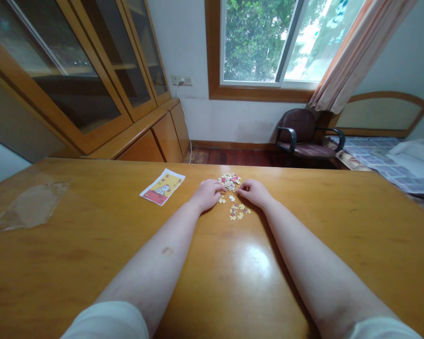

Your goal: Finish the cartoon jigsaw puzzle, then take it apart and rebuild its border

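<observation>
A pile of small jigsaw puzzle pieces (229, 180) in red, white and cream lies on the table between my hands. My left hand (209, 194) rests at the pile's left edge, its fingers loosely bent and apart, with a few yellow puzzle pieces (222, 200) just below the fingertips. On the other side, my right hand (253, 192) has thumb and fingers pinched together by the pile; whatever sits between them is too small to make out. Nearer to me lies a cluster of yellow puzzle pieces (239, 211), and a single pale piece (232, 198) sits above it.
Left of my hands a picture card (163, 187) with a white cartoon figure on yellow and red lies flat. Clear plastic wrapping (33, 205) is at the left of the wooden table (212, 292). Beyond stand a glass-doored cabinet (127, 113), an armchair (300, 132) and a bed (385, 160).
</observation>
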`<state>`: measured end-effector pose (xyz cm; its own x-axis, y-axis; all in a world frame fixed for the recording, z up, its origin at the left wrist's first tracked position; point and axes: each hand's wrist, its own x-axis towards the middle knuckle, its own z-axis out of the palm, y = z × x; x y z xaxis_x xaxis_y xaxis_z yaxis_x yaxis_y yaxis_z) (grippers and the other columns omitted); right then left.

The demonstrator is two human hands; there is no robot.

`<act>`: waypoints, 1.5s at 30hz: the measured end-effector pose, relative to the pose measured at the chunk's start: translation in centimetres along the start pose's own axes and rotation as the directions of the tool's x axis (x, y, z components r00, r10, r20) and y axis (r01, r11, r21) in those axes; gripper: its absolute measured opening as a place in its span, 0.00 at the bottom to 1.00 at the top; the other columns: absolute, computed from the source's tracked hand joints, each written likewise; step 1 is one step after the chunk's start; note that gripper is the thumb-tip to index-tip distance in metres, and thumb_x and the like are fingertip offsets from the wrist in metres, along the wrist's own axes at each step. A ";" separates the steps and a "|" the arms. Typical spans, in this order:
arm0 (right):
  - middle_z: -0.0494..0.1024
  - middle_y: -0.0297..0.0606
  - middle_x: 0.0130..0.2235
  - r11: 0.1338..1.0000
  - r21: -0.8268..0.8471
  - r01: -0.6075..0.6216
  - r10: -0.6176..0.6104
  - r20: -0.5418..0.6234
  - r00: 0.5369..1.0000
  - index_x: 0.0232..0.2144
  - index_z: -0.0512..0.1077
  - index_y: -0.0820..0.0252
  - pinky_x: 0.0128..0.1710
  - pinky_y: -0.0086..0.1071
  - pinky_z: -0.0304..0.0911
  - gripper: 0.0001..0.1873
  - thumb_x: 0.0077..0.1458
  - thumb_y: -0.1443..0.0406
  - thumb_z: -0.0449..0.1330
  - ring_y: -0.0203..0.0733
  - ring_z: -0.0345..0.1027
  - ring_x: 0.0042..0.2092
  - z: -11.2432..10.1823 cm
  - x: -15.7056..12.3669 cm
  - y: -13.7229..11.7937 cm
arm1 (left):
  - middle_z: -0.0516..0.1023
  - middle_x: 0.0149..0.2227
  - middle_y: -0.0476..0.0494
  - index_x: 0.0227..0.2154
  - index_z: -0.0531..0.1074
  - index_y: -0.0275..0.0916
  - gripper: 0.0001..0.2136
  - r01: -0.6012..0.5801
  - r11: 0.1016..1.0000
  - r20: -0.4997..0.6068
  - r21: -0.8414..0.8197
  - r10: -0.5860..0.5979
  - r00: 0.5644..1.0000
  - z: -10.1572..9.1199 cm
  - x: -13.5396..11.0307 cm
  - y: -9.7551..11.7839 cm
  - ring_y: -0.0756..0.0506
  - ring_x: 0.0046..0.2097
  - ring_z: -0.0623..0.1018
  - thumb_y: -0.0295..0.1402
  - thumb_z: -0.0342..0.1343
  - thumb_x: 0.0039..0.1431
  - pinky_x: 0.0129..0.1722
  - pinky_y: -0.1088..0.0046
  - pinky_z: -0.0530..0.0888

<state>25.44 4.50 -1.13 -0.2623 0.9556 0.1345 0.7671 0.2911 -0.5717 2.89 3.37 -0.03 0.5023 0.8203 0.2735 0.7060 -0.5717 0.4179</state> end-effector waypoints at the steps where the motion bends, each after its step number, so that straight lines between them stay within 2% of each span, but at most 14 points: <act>1: 0.74 0.33 0.27 1.000 -0.018 -0.016 0.016 -0.004 1.000 0.24 0.76 0.59 0.31 0.28 0.57 0.11 0.52 0.59 0.63 0.35 0.64 0.30 0.0 0.0 0.1 | 0.81 0.43 0.47 0.35 0.80 0.43 0.16 0.001 1.000 0.002 0.000 -0.001 1.000 0.0 0.0 0.0 0.43 0.48 0.75 0.22 0.49 0.51 0.54 0.61 0.69; 5: 0.75 0.33 0.28 0.999 -0.050 -0.005 0.004 -0.001 1.000 0.24 0.76 0.59 0.32 0.27 0.58 0.07 0.50 0.61 0.64 0.35 0.65 0.30 0.0 0.1 0.0 | 0.80 0.44 0.47 0.37 0.80 0.44 0.17 0.001 1.000 0.019 0.006 -0.001 1.000 0.0 0.0 0.2 0.43 0.49 0.74 0.22 0.50 0.52 0.55 0.61 0.68; 12: 0.77 0.34 0.30 0.989 0.024 0.144 -0.146 0.107 0.984 0.29 0.79 0.56 0.33 0.27 0.62 0.07 0.54 0.64 0.61 0.36 0.69 0.32 0.3 -0.4 -1.6 | 0.79 0.47 0.49 0.39 0.80 0.48 0.18 -0.074 0.997 0.048 0.012 0.074 0.996 0.4 -0.1 0.0 0.44 0.51 0.73 0.23 0.49 0.54 0.56 0.60 0.66; 16: 0.77 0.34 0.28 0.986 0.025 0.163 -0.164 0.089 0.982 0.29 0.79 0.56 0.31 0.27 0.62 0.06 0.54 0.64 0.61 0.36 0.69 0.31 0.2 -0.6 -1.9 | 0.77 0.49 0.50 0.40 0.80 0.51 0.19 -0.067 0.996 0.069 0.054 0.064 0.996 0.8 0.0 -0.5 0.44 0.53 0.72 0.23 0.49 0.55 0.57 0.58 0.65; 20: 0.78 0.34 0.29 0.975 0.057 0.215 -0.221 0.136 0.966 0.28 0.79 0.57 0.34 0.27 0.63 0.04 0.50 0.62 0.66 0.36 0.70 0.33 0.1 -0.7 -2.0 | 0.78 0.49 0.50 0.38 0.81 0.52 0.18 -0.052 0.997 0.082 0.053 0.048 0.995 1.0 0.0 -0.7 0.43 0.54 0.71 0.24 0.50 0.55 0.57 0.57 0.65; 23: 0.78 0.35 0.31 0.963 0.055 0.265 -0.271 0.185 0.945 0.30 0.80 0.56 0.37 0.27 0.63 0.05 0.50 0.62 0.67 0.36 0.70 0.34 0.3 -0.6 -2.0 | 0.79 0.47 0.48 0.34 0.82 0.48 0.16 -0.015 0.999 0.061 0.046 0.012 0.998 0.8 0.1 -0.5 0.42 0.52 0.72 0.24 0.50 0.54 0.57 0.57 0.66; 26: 0.77 0.34 0.30 0.968 0.050 0.247 -0.252 0.180 0.951 0.29 0.80 0.57 0.35 0.27 0.63 0.04 0.49 0.63 0.67 0.35 0.70 0.33 0.4 -0.5 -1.9 | 0.80 0.45 0.47 0.28 0.81 0.45 0.15 0.025 0.999 0.044 0.041 -0.027 0.999 0.4 0.1 -0.2 0.42 0.50 0.74 0.23 0.50 0.52 0.56 0.58 0.67; 30: 0.76 0.33 0.27 0.986 0.085 0.141 -0.149 0.092 0.985 0.25 0.78 0.59 0.30 0.26 0.62 0.05 0.47 0.63 0.68 0.34 0.67 0.29 0.2 -0.3 -1.1 | 0.81 0.40 0.47 0.23 0.79 0.43 0.14 0.038 0.999 0.039 0.032 -0.039 0.998 0.0 0.1 0.0 0.43 0.46 0.75 0.23 0.50 0.50 0.54 0.60 0.68; 32: 0.77 0.33 0.28 0.984 0.120 0.131 -0.139 0.066 0.988 0.24 0.77 0.59 0.31 0.26 0.63 0.05 0.46 0.64 0.68 0.34 0.68 0.30 -0.1 -0.3 -0.6 | 0.80 0.40 0.47 0.25 0.79 0.42 0.13 0.046 0.998 0.020 0.038 -0.047 0.999 -0.1 0.1 0.0 0.43 0.47 0.75 0.23 0.50 0.50 0.54 0.61 0.68; 35: 0.77 0.35 0.30 0.965 0.187 0.182 -0.205 0.112 0.972 0.22 0.78 0.59 0.36 0.28 0.65 0.04 0.46 0.66 0.68 0.36 0.70 0.33 -0.4 -0.4 -0.2 | 0.80 0.42 0.46 0.31 0.79 0.42 0.14 0.074 0.996 0.001 0.048 -0.074 0.997 0.0 0.1 0.1 0.42 0.49 0.74 0.22 0.50 0.51 0.55 0.59 0.68; 38: 0.76 0.36 0.30 0.956 0.189 0.226 -0.254 0.142 0.957 0.22 0.77 0.60 0.38 0.29 0.65 0.09 0.50 0.62 0.66 0.37 0.70 0.33 -0.7 -0.5 -0.5 | 0.78 0.47 0.44 0.40 0.78 0.43 0.17 0.092 0.994 -0.009 0.058 -0.091 0.996 0.1 -0.1 0.1 0.41 0.52 0.73 0.22 0.50 0.51 0.56 0.58 0.66; 40: 0.76 0.37 0.32 0.964 0.126 0.235 -0.246 0.086 0.965 0.26 0.78 0.60 0.41 0.31 0.65 0.09 0.54 0.61 0.63 0.38 0.71 0.36 -0.7 -0.6 -0.8 | 0.75 0.52 0.43 0.46 0.77 0.44 0.20 0.087 0.994 -0.019 0.068 -0.086 0.996 0.2 -0.2 0.1 0.40 0.55 0.70 0.23 0.50 0.52 0.58 0.57 0.65; 42: 0.76 0.39 0.38 0.969 0.028 0.245 -0.245 0.018 0.969 0.37 0.79 0.58 0.45 0.33 0.64 0.09 0.56 0.62 0.61 0.40 0.71 0.40 -0.6 -0.5 -0.9 | 0.72 0.55 0.43 0.50 0.74 0.45 0.21 0.078 0.994 -0.017 0.083 -0.076 0.997 0.4 -0.2 0.1 0.39 0.57 0.68 0.25 0.50 0.54 0.60 0.55 0.63; 45: 0.75 0.41 0.41 0.960 -0.117 0.252 -0.253 0.006 0.967 0.49 0.76 0.54 0.47 0.36 0.63 0.17 0.57 0.61 0.61 0.42 0.70 0.42 -0.2 -0.3 -0.8 | 0.70 0.57 0.43 0.52 0.73 0.47 0.21 0.075 0.991 0.002 0.107 -0.076 0.997 0.6 -0.3 -0.1 0.39 0.58 0.66 0.26 0.51 0.55 0.61 0.53 0.62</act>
<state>24.97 4.01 -0.57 -0.4519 0.8503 0.2697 0.7393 0.5262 -0.4201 3.05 3.18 -0.68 0.4487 0.8611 0.2389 0.7909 -0.5071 0.3425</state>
